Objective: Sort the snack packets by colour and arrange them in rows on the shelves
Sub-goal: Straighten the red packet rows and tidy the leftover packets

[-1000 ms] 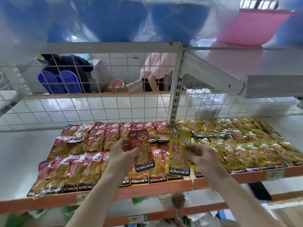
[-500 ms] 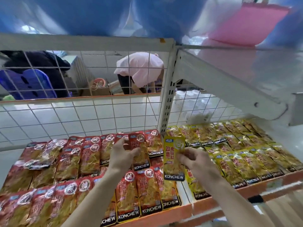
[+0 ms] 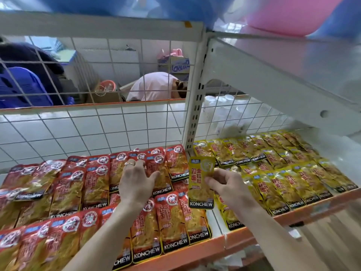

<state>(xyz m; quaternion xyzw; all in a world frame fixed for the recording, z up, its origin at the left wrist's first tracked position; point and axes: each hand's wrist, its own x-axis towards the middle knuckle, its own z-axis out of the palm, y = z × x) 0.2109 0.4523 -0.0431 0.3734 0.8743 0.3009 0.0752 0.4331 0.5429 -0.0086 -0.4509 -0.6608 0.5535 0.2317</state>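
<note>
Left hand [image 3: 136, 184] has come down since the earlier frame and now rests on the red packets [image 3: 93, 184] left of the white upright post [image 3: 195, 114], fingers [image 3: 139, 165] spread, holding nothing. Right hand [image 3: 232, 190] pinches the yellow packet [image 3: 201, 182] by its right edge, thumb on its face; the packet stands upright just below the post's foot. Judged light, limp and glossy, liable to slip; grip at the stiffer edge seam.

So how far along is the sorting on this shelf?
Red foil snack packets fill the left side in rows, yellow foil snack packets the right: looks largely done. In hand: the right hand pinches one loose yellow packet above where the colours meet; the left hand rests on the reds. Left: seating that packet among the yellows.
</note>
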